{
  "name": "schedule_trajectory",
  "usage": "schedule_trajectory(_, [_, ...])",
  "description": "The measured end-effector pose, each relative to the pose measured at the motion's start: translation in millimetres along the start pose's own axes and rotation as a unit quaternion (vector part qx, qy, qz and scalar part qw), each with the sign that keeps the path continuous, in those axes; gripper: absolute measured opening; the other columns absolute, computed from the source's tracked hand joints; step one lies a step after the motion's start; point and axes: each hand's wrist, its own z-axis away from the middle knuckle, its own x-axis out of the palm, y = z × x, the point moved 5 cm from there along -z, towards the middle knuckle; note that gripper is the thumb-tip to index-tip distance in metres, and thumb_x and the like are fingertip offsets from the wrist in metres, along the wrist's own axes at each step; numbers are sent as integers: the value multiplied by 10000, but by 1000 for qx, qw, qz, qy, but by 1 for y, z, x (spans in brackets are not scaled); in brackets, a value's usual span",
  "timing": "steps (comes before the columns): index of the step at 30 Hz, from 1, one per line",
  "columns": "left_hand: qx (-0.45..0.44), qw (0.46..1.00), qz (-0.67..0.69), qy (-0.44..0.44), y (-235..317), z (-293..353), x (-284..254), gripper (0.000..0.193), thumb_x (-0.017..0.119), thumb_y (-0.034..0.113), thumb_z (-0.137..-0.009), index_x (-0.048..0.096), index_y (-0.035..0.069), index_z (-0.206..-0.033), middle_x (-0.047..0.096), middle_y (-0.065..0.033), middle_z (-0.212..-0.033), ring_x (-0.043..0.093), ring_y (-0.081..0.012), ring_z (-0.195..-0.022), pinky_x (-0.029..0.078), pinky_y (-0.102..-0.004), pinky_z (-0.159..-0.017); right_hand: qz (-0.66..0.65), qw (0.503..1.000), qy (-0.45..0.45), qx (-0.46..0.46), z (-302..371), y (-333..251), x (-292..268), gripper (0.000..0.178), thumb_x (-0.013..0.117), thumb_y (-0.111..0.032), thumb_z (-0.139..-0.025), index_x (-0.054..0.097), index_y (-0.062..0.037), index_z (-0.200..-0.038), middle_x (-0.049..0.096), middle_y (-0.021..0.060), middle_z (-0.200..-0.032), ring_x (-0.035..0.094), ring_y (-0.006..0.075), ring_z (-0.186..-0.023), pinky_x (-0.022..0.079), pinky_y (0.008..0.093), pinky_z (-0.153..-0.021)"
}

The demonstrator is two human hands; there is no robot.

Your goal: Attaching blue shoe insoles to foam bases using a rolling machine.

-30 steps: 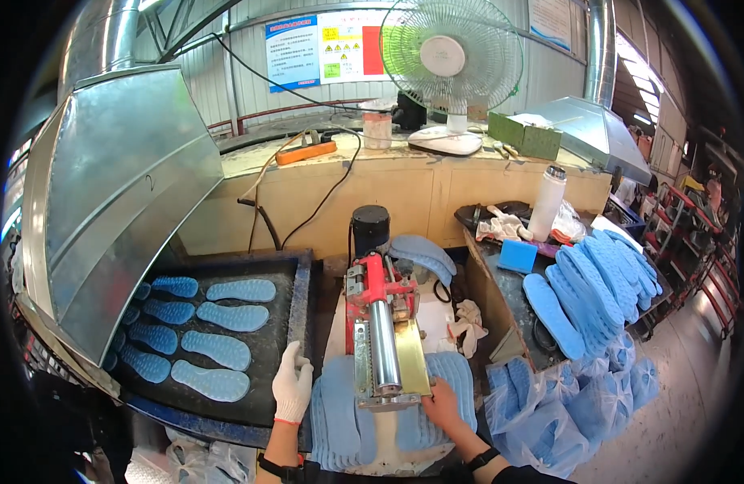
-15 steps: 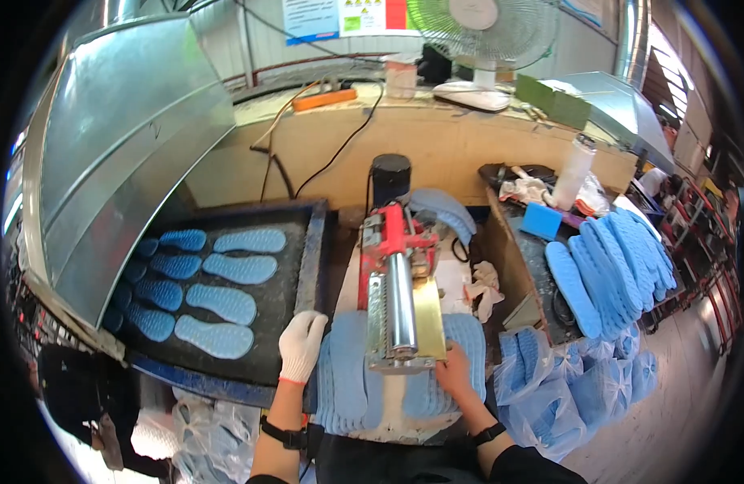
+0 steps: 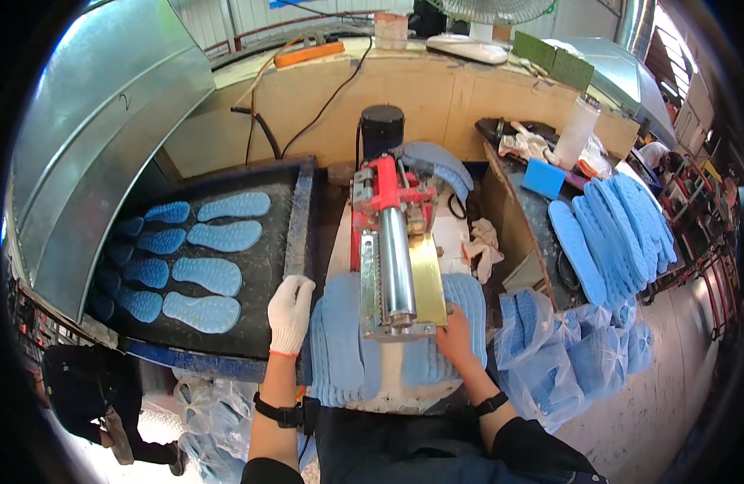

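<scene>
My left hand (image 3: 289, 316) wears a white knitted glove. It is held at the belt's near right edge, left of a stack of blue insoles (image 3: 337, 347), its fingers curled together with nothing visible in them. My bare right hand (image 3: 456, 337) is closed at the right front corner of a red press-like machine (image 3: 385, 189), over a second stack of insoles (image 3: 466, 302). Its fingertips are partly hidden, so what they hold does not show. The machine has a steel roller (image 3: 398, 266) and a brass-coloured plate (image 3: 428, 278) above the table between the two stacks.
Several blue insoles lie in rows on a dark belt (image 3: 263, 302) at left, beside a sheet-metal hood (image 3: 106, 153). To the right, more insoles (image 3: 622, 238) are piled on a side table, with bagged ones (image 3: 549, 355) below. A person (image 3: 97, 395) in dark clothes is at lower left.
The view has tipped downward, so everything sits higher in the picture. Both hands keep nearly the same places beside the machine and the insole stacks.
</scene>
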Motion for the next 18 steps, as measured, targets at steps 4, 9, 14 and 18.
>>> schedule_trajectory(4, [-18,1000,-10,-10,13,-1,0,231,630,200,-912,615,-14,-827,595,-165,-767,607,-297,-715,467,-349,-668,-25,1000,-2,5,-3,2,0,122,627,-58,-786,548,-34,-875,544,170,-830,546,407,-807,426,483,-661])
schedule_trajectory(9, [19,1000,4,5,3,0,4,255,609,218,-943,633,-10,-831,552,-47,-695,512,-113,-630,420,-276,-593,-17,1000,15,4,-1,1,-4,139,640,-56,-772,563,-30,-884,544,167,-825,545,407,-810,428,478,-665])
schedule_trajectory(14, [-25,996,79,31,-5,2,7,305,559,102,-939,582,39,-1236,628,-41,-797,542,-84,-660,453,-246,-591,-20,1000,14,-13,0,-1,-2,143,653,-60,-768,592,-37,-895,558,159,-837,554,396,-818,442,461,-683])
schedule_trajectory(18, [-29,999,7,16,-7,0,6,374,546,46,-911,545,62,-1284,645,-50,-859,555,-91,-668,469,-262,-589,-16,1000,20,-16,-2,-4,-6,142,657,-58,-766,601,-37,-894,570,157,-843,562,391,-826,450,451,-692])
